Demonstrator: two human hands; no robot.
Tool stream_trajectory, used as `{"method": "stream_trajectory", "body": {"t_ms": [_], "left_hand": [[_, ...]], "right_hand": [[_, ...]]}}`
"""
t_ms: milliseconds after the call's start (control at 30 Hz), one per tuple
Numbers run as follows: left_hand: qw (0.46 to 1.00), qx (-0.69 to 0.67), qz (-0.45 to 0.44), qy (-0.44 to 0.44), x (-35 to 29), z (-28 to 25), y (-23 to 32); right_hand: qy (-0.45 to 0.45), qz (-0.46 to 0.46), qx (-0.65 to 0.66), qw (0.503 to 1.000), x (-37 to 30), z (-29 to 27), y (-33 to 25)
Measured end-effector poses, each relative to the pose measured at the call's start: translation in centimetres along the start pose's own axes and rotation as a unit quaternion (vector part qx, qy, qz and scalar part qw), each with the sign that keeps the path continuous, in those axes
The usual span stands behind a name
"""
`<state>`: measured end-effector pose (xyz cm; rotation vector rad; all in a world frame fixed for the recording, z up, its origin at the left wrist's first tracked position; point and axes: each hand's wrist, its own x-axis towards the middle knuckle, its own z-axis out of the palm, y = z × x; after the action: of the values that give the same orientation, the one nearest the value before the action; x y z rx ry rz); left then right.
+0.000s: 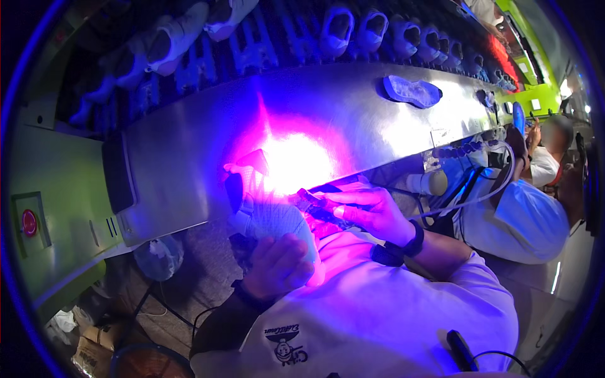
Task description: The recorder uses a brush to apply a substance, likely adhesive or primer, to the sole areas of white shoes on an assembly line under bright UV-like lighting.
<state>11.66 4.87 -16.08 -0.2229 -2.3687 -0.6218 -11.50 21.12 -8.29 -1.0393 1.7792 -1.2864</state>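
A light-coloured shoe [272, 217] lies on its side before my body, lit by a strong pink and violet glow. My left hand [280, 268] is closed around its near end. At the shoe's right side, my right hand [375, 211] pinches a dark, ragged-edged piece [318, 205], perhaps a brush or cloth; its exact kind does not show. That piece is up against the shoe's edge or very near it. Glare washes out the shoe's far right part.
Beyond the metal bench [189, 120], a rack carries several shoes [337, 31]. One loose shoe sole [413, 91] rests on the bench's far right. A pale hose [466, 205] and a white jar [430, 183] are at right, near a co-worker [547, 160]. A red button [29, 223] is at left.
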Motion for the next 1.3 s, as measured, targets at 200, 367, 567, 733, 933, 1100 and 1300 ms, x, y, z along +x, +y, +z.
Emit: {"method": "stream_trajectory", "body": {"t_ms": [200,367,567,733,933,1100,1300], "left_hand": [[1.0,-0.02,-0.01,0.014,0.1,0.2,0.4],[0.999,0.006,-0.003,0.041,-0.4,0.7,0.4],[0.998,-0.017,-0.054,-0.015,0.8,-0.1,0.9],[0.995,0.08,-0.065,-0.014,3.4,-0.8,1.2],[0.989,0.108,-0.1,-0.003,7.8,-1.7,2.3],[0.978,0.042,-0.205,0.021,11.6,-1.7,2.7],[0.963,-0.012,-0.268,0.013,15.8,-3.0,2.0]], "right_hand": [[0.071,0.072,0.063,0.993,2.7,1.6,1.0],[0.087,0.026,0.067,0.994,2.4,1.7,0.2],[-0.014,0.093,0.069,0.993,0.3,-0.9,-3.0],[-0.006,0.019,0.028,0.999,-0.7,-2.7,-4.8],[0.016,0.017,-0.028,0.999,-1.9,-3.5,-6.9],[0.055,0.004,-0.002,0.998,-2.4,-3.5,-8.4],[0.106,-0.123,-0.164,0.973,-1.9,-4.3,-8.2]]}}
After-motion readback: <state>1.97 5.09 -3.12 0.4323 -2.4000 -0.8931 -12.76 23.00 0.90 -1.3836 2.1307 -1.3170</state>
